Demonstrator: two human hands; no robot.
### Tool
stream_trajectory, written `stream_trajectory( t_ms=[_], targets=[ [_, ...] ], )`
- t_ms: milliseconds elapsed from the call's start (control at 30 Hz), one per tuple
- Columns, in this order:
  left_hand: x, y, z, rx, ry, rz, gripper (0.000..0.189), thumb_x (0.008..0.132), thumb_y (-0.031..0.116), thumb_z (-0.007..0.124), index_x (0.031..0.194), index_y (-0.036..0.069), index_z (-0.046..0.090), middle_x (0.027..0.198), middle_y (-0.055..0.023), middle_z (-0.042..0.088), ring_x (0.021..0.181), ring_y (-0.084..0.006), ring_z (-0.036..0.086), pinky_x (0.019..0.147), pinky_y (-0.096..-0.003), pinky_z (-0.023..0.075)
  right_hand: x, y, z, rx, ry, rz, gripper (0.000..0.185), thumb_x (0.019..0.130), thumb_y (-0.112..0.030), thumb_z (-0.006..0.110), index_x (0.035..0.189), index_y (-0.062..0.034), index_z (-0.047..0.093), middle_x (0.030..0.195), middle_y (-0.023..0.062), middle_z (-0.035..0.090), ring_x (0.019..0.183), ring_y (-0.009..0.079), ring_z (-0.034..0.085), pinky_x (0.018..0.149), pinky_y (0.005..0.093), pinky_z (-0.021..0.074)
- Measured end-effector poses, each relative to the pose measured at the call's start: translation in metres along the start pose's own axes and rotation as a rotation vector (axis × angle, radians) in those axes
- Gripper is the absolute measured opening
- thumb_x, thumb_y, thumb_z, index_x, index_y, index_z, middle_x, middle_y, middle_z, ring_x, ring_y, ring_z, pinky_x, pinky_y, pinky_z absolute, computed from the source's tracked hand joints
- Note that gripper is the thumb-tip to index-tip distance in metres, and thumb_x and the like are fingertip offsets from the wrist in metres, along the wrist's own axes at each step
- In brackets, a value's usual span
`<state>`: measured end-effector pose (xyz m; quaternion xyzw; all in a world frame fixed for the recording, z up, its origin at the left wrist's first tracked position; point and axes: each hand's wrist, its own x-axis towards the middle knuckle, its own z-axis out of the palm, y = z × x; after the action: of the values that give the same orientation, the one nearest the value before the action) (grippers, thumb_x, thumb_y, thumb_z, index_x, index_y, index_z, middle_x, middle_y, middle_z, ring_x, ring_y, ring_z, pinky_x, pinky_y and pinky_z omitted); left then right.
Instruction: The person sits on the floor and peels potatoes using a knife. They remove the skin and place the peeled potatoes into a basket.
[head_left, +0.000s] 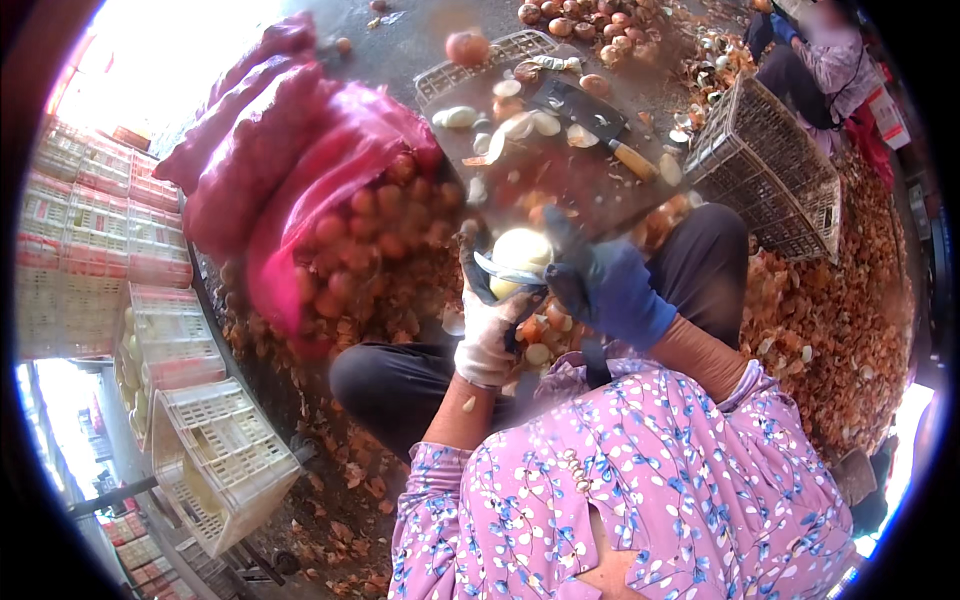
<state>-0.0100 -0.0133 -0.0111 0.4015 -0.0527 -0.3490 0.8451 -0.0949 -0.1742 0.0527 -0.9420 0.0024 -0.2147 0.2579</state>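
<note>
My left hand (487, 307), in a white glove with dark fingers, grips a peeled pale onion (523, 250) above my lap. My right hand (600, 285), in a blue glove, is at the onion's right side, fingers bent against it; a thin curved piece, blade or peel I cannot tell, lies across the onion. Beyond the hands, a board (547, 176) bears onion scraps and a cleaver (581, 109) with a wooden handle. Unpeeled onions (360, 232) spill from an open pink mesh sack (337, 165) to the left.
A plastic crate (772, 165) stands tilted at the right, near heaped onion skins (825, 337). Stacked crates (97, 240) line the left, with another crate (225, 442) below. More onions (600, 26) lie at the top. A co-worker (832, 67) sits at the upper right.
</note>
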Motion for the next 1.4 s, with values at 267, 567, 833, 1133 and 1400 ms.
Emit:
stream_trajectory(
  t_ms=[267, 567, 833, 1133, 1400],
  targets=[
    [-0.01, 0.011, 0.012, -0.104, -0.135, 0.083, 0.118, 0.073, 0.001, 0.081, 0.162, 0.028, 0.007, 0.129, -0.0164, 0.056, 0.108, -0.0282, 0.066, 0.087, -0.0398, 0.0585, -0.013, 0.026, 0.013, -0.078, -0.061, 0.042, 0.069, 0.099, -0.043, 0.059, 0.151, -0.0008, 0.041, 0.065, 0.0133, 0.063, 0.052, 0.0305, 0.061, 0.051, 0.0413, 0.0465],
    [-0.011, 0.021, 0.009, -0.16, -0.169, -0.117, 0.118, 0.073, 0.007, 0.083, 0.162, 0.029, 0.009, 0.127, -0.0196, 0.058, 0.106, -0.031, 0.066, 0.087, -0.0439, 0.0584, -0.007, 0.043, 0.022, -0.142, -0.076, -0.015, 0.068, 0.1, -0.043, 0.058, 0.152, -0.0043, 0.04, 0.064, 0.0147, 0.062, 0.053, 0.0318, 0.063, 0.051, 0.0435, 0.0465],
    [-0.011, 0.041, 0.007, 0.093, -0.154, -0.025, 0.138, 0.057, 0.027, 0.095, 0.163, 0.023, 0.006, 0.135, -0.016, 0.057, 0.121, -0.0304, 0.061, 0.1, -0.0462, 0.0533, -0.047, 0.096, 0.036, 0.032, -0.021, 0.213, 0.036, 0.106, -0.029, 0.049, 0.129, -0.0045, 0.062, 0.077, 0.0208, 0.07, 0.068, 0.0379, 0.069, 0.059, 0.0466, 0.0519],
    [-0.031, 0.067, -0.046, -0.051, 0.116, 0.192, 0.083, 0.085, 0.046, 0.076, 0.151, 0.012, 0.037, 0.138, -0.0143, 0.055, 0.124, -0.0331, 0.057, 0.095, -0.0491, 0.0552, -0.019, 0.05, 0.06, 0.442, -0.099, 0.049, 0.039, 0.109, -0.03, 0.044, 0.117, -0.0002, 0.067, 0.08, 0.0098, 0.07, 0.067, 0.016, 0.06, 0.065, 0.035, 0.0501],
    [-0.137, 0.239, -0.186, -0.294, 0.754, 0.732, 0.063, 0.079, 0.055, 0.079, 0.12, 0.01, 0.063, 0.11, -0.0109, 0.069, 0.099, -0.0349, 0.067, 0.083, -0.0502, 0.0618, -0.033, 0.086, 0.059, 0.24, -0.186, 0.13, 0.042, 0.108, -0.033, 0.044, 0.11, -0.0011, 0.07, 0.079, 0.0061, 0.066, 0.067, 0.0132, 0.059, 0.062, 0.0302, 0.0471]
  ],
)
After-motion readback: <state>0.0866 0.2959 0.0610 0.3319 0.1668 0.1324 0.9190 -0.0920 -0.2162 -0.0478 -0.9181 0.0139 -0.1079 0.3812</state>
